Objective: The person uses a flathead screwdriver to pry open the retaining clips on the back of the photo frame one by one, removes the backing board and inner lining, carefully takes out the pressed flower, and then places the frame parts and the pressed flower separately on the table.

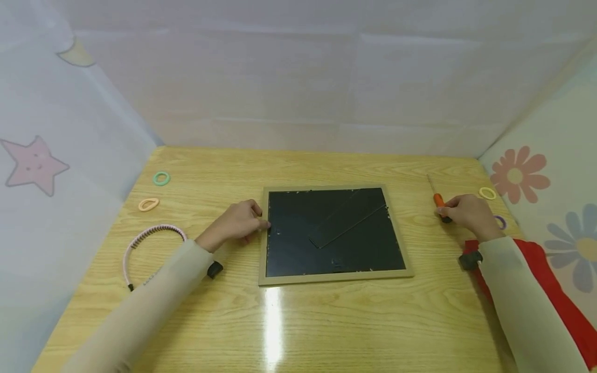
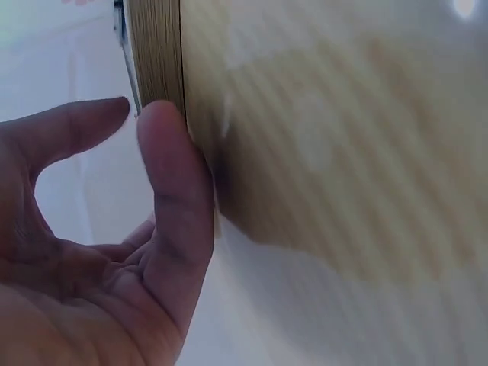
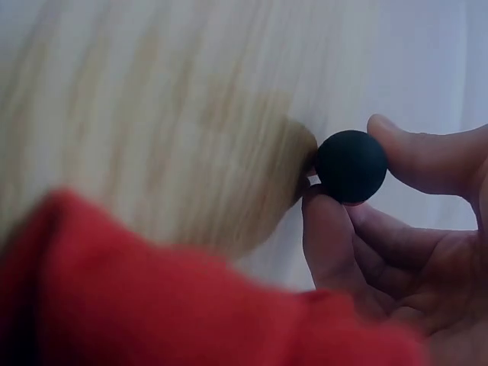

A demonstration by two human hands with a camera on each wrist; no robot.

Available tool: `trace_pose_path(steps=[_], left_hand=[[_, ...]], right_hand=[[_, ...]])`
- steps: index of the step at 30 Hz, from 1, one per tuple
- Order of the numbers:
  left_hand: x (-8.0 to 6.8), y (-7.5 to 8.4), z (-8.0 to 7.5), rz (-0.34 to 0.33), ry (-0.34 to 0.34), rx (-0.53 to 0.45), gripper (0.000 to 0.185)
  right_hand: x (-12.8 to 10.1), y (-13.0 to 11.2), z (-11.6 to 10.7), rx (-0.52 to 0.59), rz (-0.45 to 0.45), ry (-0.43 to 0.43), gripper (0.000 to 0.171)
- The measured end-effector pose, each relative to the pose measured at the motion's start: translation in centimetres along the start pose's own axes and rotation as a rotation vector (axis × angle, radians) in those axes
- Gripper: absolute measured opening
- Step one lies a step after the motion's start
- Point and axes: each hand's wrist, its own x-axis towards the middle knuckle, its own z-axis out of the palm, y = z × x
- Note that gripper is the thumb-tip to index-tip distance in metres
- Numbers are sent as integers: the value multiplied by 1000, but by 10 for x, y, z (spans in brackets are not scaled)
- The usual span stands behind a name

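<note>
A picture frame [image 1: 336, 280] with a light wooden border and black backing lies face down mid-table; a folded stand leg [image 1: 352, 226] crosses the backing. At its left edge is my left hand [image 1: 238, 221], thumb over the border. In the left wrist view a finger [image 2: 179, 183] touches the frame's wooden side [image 2: 156, 53], with the thumb close to its upper face. Over on the right, my right hand [image 1: 468, 211] pinches the orange and black handle of a screwdriver [image 1: 439, 201], its shaft pointing away. The round black handle end [image 3: 352, 166] shows between thumb and fingers.
Left of the left arm lie a pink coiled headband [image 1: 160, 227], an orange ring [image 1: 148, 204] and a green ring [image 1: 161, 178]. A yellow ring [image 1: 487, 193] and a purple ring [image 1: 501, 221] lie near the right hand. Red cloth [image 1: 536, 259] sits beneath the right forearm. Pale curtains surround the table.
</note>
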Motion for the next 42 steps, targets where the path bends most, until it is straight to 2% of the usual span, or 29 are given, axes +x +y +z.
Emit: trace_pose_path(steps=[2,4,8,11,14,17,20,22,23,25,30,33,35,38,42], left_hand=[[3,-2,-5,2,13,-1,48],[6,-1,-9,27,66,18,44],[16,2,-15,121,217,80,35],[24,5,-17,200,283,101,32],[32,11,-17,257,295,103,33],[40,16,-16,292,284,114,34],[49,21,-14,318,260,140,36],[54,23,-13,328,242,159,38],[56,24,-12,332,235,169,39],[60,25,-10,331,226,191,39],[64,25,-9,323,234,233,35],[66,24,-10,311,246,251,33],[67,24,-11,299,251,256,32],[67,23,-12,286,244,262,31],[66,17,-12,269,227,255,29]], right_hand=[[0,2,0,16,3,-7,64],[1,3,0,26,11,-13,67],[0,4,-1,36,25,-29,69],[-2,2,-2,33,18,-30,69],[-7,-1,-2,39,-5,10,71],[-19,-12,2,85,-32,127,69],[-39,-31,12,160,-83,273,57],[-57,-46,20,221,-126,308,47],[-65,-54,25,256,-154,288,43],[-82,-69,35,360,-206,192,35],[-116,-97,60,634,-313,-235,29],[-130,-109,75,705,-366,-459,32],[-137,-117,86,739,-392,-575,35],[-146,-126,101,762,-400,-645,43],[-153,-136,112,783,-389,-628,56]])
